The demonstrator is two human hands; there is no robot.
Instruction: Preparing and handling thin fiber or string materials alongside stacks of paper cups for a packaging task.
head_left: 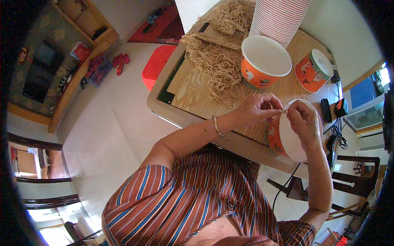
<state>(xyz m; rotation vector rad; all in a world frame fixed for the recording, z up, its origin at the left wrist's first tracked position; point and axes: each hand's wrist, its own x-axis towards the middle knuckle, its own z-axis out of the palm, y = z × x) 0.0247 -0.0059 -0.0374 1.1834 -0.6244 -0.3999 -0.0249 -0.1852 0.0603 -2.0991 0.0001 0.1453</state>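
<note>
My left hand (261, 107) and my right hand (304, 119) meet over an orange paper bucket (276, 137) near the table's front right. Both hands have their fingertips pinched on a thin beige string (284, 110), with a small loop of it showing between them. The bucket's round white face is turned up toward me, partly covered by my right hand and forearm. Just beyond my hands stands an open orange paper bucket (262, 78) with a white inside. Left of it lies a tangled heap of beige string (219, 76).
A tall stack of paper buckets (280, 18) rises at the table's back. Another orange bucket (308, 78) stands upside down at the right, near black cables (337, 137) and a black box (340, 107). A red stool (158, 65) stands left of the wooden table (184, 92).
</note>
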